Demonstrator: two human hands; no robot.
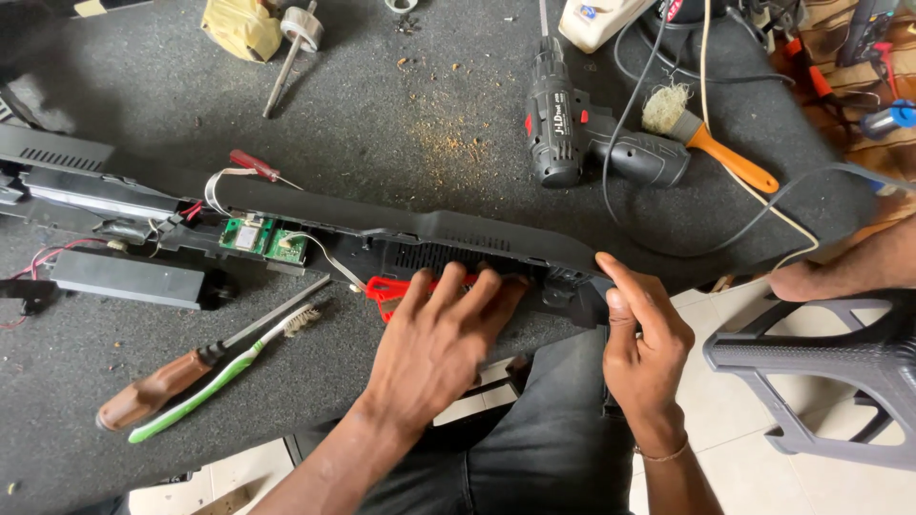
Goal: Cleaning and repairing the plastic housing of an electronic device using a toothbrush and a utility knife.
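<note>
Both hands work the long black plastic housing (pixel 420 227) across the grey tabletop (pixel 382 114): left hand (pixel 439 339) fingers spread flat on it, right hand (pixel 644 334) pinching its end (green circuit board (pixel 264 238) already exposed, seemingly half dismantled).

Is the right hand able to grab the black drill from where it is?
Probably yes. The right hand pinches the long black panel's end, and the drill lies just beyond on the mat, with only a thin grey cable crossing between.
</note>
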